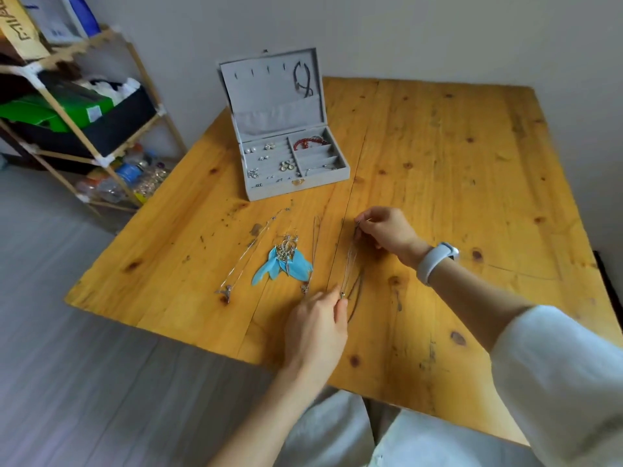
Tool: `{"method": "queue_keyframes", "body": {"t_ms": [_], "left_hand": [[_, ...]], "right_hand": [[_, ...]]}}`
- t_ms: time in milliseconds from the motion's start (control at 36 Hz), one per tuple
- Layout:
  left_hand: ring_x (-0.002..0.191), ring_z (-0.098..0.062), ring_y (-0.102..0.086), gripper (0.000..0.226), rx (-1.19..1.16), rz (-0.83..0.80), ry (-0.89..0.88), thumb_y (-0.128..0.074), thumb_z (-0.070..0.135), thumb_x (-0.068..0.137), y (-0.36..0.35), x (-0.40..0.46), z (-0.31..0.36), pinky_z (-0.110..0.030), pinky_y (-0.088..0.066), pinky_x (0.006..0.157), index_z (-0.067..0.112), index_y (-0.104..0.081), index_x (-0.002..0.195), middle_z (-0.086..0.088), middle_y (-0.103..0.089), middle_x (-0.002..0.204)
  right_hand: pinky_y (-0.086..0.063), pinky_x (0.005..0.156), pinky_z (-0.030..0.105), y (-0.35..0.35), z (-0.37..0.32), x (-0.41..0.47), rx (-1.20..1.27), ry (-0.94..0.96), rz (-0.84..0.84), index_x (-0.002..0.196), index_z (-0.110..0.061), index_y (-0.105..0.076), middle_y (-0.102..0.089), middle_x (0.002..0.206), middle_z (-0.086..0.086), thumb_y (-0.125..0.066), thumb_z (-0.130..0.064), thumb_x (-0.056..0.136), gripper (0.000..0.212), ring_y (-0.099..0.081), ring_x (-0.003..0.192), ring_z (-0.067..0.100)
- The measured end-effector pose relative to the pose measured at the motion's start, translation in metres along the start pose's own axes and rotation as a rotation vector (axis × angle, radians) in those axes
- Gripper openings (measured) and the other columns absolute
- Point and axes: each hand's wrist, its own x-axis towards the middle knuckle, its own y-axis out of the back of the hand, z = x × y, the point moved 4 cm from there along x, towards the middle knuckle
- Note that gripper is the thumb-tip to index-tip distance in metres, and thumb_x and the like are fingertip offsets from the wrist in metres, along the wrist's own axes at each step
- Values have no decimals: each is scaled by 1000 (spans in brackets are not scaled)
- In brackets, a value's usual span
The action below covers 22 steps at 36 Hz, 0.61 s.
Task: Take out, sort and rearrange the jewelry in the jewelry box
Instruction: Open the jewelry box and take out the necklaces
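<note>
A person's hands stretch a thin chain necklace (349,264) above the wooden surface (455,170): the right hand (384,232) pinches its far end, the left hand (318,326) its pendant end. With 2 necklaces and feather earrings (285,264) just beside, the slack chain could snag. The jewelry box (286,143) sits open behind.

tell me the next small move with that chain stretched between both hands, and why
Probably lower the thin chain flat onto the wooden table, beside the other necklaces. The right hand pinches its far end and the left hand its pendant end, so it is already pulled straight and parallel to the pieces laid next to the blue feather earrings.
</note>
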Motion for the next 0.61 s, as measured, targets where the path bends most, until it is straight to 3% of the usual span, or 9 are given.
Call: {"method": "queue_keyframes", "body": {"t_ms": [83,167,250,333,389,472,528,611], "left_hand": [[108,-27,-57,34,189,2,-67,-58,23,89,-6,-1,0,-40,-44,94,10,-60,120,-5,-69,103],[88,-22,-59,36,286,46,-80,-75,26,73,-7,0,-3,-38,-49,70,13,-69,106,0,-65,91],[95,-22,-58,48,294,98,-130,-75,32,70,-3,0,-3,-37,-48,71,15,-63,114,-2,-61,109],[123,-20,-45,51,357,31,-255,-49,37,83,-8,-2,-7,-40,-37,89,18,-49,130,-2,-48,137],[134,-18,-36,52,386,-48,-332,-36,38,87,-12,-3,-9,-41,-26,96,17,-46,133,-1,-40,145],[136,-16,-33,51,401,-121,-377,-32,38,90,-18,-2,-16,-45,-24,99,13,-48,132,-2,-43,143],[136,-16,-32,52,412,-131,-397,-31,38,91,-20,-2,-19,-45,-23,100,11,-48,132,-3,-44,142],[137,-17,-32,53,428,-135,-416,-30,37,92,-21,-1,-21,-46,-21,102,10,-47,133,-4,-44,142]], "right_hand": [[-50,67,29,-4,-5,7,-210,104,29,84,-19,-63,-68,88,6,-49,-9,85,17,-59,79,19],[-49,81,33,-7,-7,8,-358,154,55,96,-15,-67,-67,101,6,-51,-10,86,20,-59,94,24],[-48,85,37,-7,-7,5,-457,230,113,108,-14,-65,-61,109,9,-48,-15,89,26,-56,101,27],[-45,91,40,-5,-5,-8,-538,388,149,121,-13,-58,-55,121,10,-44,-13,89,35,-50,113,29],[-43,96,43,-5,0,-18,-617,520,105,127,-15,-53,-53,130,8,-36,-20,87,43,-48,120,28],[-16,113,40,-12,18,-28,-836,618,-97,142,-20,-32,-31,150,1,-16,-38,86,61,-27,139,17],[1,115,37,-15,28,-30,-957,600,-190,146,-23,-16,-13,154,-6,-3,-45,86,66,-8,142,10],[7,115,38,-14,32,-25,-1020,570,-207,147,-25,-5,-4,154,-10,7,-49,83,69,1,142,6]]}}
